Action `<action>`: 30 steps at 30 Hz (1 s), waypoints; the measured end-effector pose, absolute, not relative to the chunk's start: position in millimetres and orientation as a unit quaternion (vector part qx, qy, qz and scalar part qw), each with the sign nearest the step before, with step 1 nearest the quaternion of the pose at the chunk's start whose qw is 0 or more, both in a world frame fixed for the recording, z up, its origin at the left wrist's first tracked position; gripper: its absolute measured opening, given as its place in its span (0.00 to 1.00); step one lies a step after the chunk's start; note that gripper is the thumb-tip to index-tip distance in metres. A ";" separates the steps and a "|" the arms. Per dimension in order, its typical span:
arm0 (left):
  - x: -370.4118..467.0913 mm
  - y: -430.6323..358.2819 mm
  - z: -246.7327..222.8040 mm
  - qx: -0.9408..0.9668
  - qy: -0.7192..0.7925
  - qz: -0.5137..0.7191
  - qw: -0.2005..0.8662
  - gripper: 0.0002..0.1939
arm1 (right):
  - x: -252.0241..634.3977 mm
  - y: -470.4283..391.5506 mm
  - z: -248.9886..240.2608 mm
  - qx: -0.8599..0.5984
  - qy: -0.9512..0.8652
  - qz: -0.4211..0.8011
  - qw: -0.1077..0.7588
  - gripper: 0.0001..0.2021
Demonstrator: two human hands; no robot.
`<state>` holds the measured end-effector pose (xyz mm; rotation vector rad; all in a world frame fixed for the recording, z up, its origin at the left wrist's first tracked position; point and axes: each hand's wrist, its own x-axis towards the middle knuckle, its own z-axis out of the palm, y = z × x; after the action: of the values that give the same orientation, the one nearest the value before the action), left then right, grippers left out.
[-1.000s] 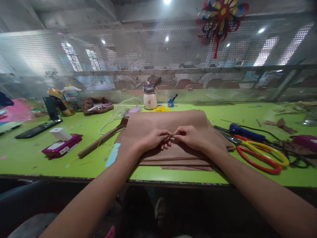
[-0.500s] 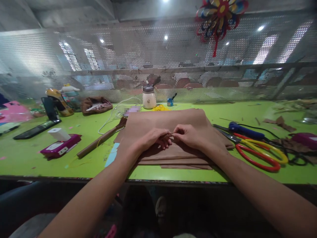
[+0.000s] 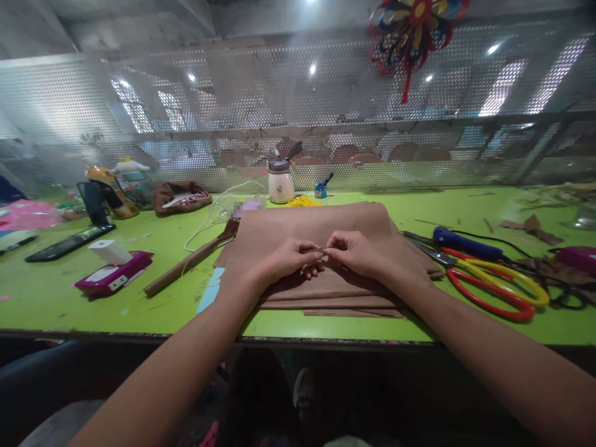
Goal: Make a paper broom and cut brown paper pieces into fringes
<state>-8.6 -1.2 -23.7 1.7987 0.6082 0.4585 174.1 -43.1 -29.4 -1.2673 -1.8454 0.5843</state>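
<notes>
A thin brown strip (image 3: 320, 250), the same colour as the paper below, is pinched between my two hands. My left hand (image 3: 295, 257) has it between thumb and forefinger, the other fingers curled beneath. From the right, my right hand (image 3: 351, 251) grips its end in a fingertip pinch. Both hands hover over or rest lightly on a stack of brown paper sheets (image 3: 284, 226); which of the two I cannot tell. What the strip is exactly is too small to make out.
Right of the paper lie red-and-yellow-handled scissors (image 3: 491, 307) and a blue-handled tool (image 3: 467, 243) with a black cord. To the left are a rolled brown paper stick (image 3: 184, 266), a purple power adapter (image 3: 112, 273) and a phone (image 3: 72, 242). A white jar (image 3: 280, 187) stands behind.
My left thumb has straightened along the strip, and the fingers of both hands have shifted slightly. The pinch at the strip continues. The view has turned a little, moving the scissors rightward in the picture.
</notes>
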 end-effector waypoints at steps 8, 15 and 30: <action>-5.8 2.0 -24.9 0.755 0.271 0.182 0.569 0.16 | 174.7 -39.5 -33.8 -0.485 -0.707 0.298 0.420 0.13; -5.3 1.0 -24.3 0.764 0.273 0.187 0.554 0.15 | 173.3 -38.5 -34.2 -0.482 -0.690 0.326 0.431 0.13; -3.8 -4.3 -18.1 0.789 0.304 0.191 0.499 0.15 | 171.8 -41.1 -31.9 -0.473 -0.680 0.358 0.430 0.13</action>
<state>-3.8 -4.3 -18.1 1.9093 0.7359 0.4622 171.8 -41.1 -31.9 -1.1813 -1.6977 0.8941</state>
